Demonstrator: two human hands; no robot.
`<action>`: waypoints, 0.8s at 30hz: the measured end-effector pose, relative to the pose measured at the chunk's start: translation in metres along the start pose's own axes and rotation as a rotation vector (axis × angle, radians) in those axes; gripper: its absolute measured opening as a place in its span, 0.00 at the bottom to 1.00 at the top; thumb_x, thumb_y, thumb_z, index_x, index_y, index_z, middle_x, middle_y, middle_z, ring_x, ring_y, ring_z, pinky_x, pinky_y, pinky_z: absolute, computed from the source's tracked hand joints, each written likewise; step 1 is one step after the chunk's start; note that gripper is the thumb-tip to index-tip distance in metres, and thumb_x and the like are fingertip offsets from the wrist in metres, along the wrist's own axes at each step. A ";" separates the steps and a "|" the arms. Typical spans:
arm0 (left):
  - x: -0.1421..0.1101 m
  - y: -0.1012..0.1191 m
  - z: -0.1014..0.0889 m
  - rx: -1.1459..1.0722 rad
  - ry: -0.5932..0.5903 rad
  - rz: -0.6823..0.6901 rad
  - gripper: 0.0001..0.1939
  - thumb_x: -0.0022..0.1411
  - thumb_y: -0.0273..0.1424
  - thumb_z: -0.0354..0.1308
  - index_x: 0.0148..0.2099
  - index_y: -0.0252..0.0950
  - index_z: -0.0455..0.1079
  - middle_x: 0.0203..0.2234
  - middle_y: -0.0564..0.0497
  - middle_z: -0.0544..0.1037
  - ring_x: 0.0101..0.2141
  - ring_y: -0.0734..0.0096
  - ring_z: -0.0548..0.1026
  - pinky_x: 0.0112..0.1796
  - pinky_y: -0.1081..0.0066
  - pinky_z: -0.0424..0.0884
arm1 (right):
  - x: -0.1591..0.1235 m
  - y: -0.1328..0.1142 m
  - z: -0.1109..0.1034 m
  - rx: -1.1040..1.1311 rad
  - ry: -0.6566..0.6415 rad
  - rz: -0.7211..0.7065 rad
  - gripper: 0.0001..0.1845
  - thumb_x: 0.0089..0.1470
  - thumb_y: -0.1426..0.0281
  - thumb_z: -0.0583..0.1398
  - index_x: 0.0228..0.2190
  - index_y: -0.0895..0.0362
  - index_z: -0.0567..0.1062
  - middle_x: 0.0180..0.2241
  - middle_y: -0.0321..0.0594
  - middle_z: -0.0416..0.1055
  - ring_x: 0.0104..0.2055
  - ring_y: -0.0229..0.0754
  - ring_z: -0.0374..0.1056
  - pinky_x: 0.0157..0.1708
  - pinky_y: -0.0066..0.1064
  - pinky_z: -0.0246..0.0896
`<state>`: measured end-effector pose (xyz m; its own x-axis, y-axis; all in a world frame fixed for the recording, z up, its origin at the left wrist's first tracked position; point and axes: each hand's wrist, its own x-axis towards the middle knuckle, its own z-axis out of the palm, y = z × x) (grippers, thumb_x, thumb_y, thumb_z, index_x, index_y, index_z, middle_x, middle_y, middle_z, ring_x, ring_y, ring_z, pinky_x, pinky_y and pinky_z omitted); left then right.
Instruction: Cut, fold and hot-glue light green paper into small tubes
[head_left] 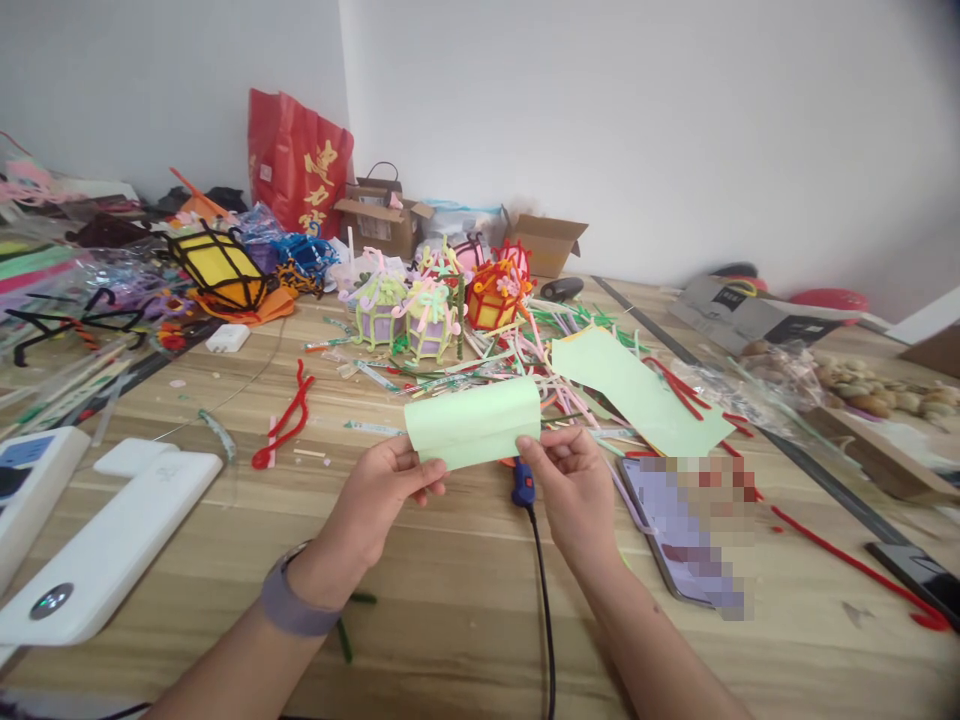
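Observation:
A sheet of pale green paper [474, 425], curved over along its top, is held up above the wooden table between both hands. My left hand [394, 490] pinches its lower left corner, thumb in front and fingers behind. At the lower right corner, my right hand [566, 480] grips the same sheet between thumb and fingers. Just below the paper lies a blue glue gun [523, 484] with a black cord; part of it is hidden by the paper. More green paper [637, 390] rests beyond my right hand.
Small pipe-cleaner lanterns [431, 318] stand at the back amid loose pipe cleaners. A phone [671, 535] lies to the right, a white power bank [120, 550] to the left. Red pipe cleaners [289, 420] lie left of the paper. Behind are a red bag [289, 150] and cardboard boxes [551, 245].

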<state>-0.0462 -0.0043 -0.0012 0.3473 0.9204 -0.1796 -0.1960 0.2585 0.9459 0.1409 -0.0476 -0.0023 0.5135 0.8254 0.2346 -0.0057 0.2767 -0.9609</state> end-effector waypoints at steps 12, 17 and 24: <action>-0.011 -0.011 0.027 -0.057 0.060 0.092 0.17 0.45 0.34 0.69 0.38 0.33 0.74 0.23 0.54 0.77 0.21 0.77 0.70 0.24 0.76 0.64 | -0.017 0.005 0.025 0.195 -0.218 0.197 0.21 0.40 0.64 0.71 0.36 0.53 0.72 0.39 0.42 0.79 0.42 0.47 0.74 0.41 0.36 0.69; -0.012 -0.015 0.029 -0.044 0.053 0.129 0.16 0.47 0.34 0.69 0.39 0.33 0.74 0.21 0.56 0.75 0.23 0.77 0.70 0.25 0.77 0.66 | -0.028 0.005 0.035 0.251 -0.248 0.234 0.21 0.41 0.64 0.70 0.37 0.53 0.70 0.40 0.41 0.79 0.40 0.45 0.74 0.39 0.35 0.69; -0.007 -0.012 0.023 -0.030 0.074 0.129 0.16 0.45 0.34 0.69 0.37 0.31 0.74 0.21 0.55 0.76 0.21 0.77 0.69 0.23 0.76 0.64 | -0.012 0.001 0.019 0.278 -0.137 0.228 0.25 0.37 0.68 0.72 0.37 0.54 0.70 0.30 0.34 0.77 0.31 0.40 0.72 0.34 0.30 0.66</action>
<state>-0.0253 -0.0209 -0.0054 0.2487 0.9654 -0.0779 -0.2619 0.1444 0.9542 0.1182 -0.0478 -0.0036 0.3529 0.9340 0.0549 -0.3487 0.1857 -0.9187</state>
